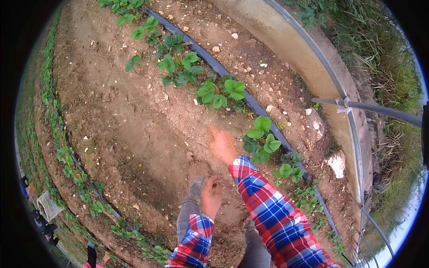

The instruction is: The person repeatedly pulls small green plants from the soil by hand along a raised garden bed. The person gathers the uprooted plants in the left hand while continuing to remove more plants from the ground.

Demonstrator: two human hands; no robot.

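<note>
My right hand (221, 143) reaches forward over the bare soil, left of a strawberry plant (262, 139). Its fingers point down and are mostly hidden behind the back of the hand, so what they hold is unclear. Closer to my body, my left hand (211, 198) hangs beside my soil-stained shoe (197, 186) with its fingers curled. Something dark, perhaps soil, shows at its fingertips. Another strawberry plant (219, 93) grows ahead of my right hand. A black irrigation hose (256, 109) runs along the right side of these plants.
A low wall with a metal rail (330, 72) curves along the right, with a pipe (385, 112) tied to it. A pale rock (336, 164) lies near its foot. Leftward runs another strawberry row with a hose (97, 193). People and a sack (48, 205) appear at the far left.
</note>
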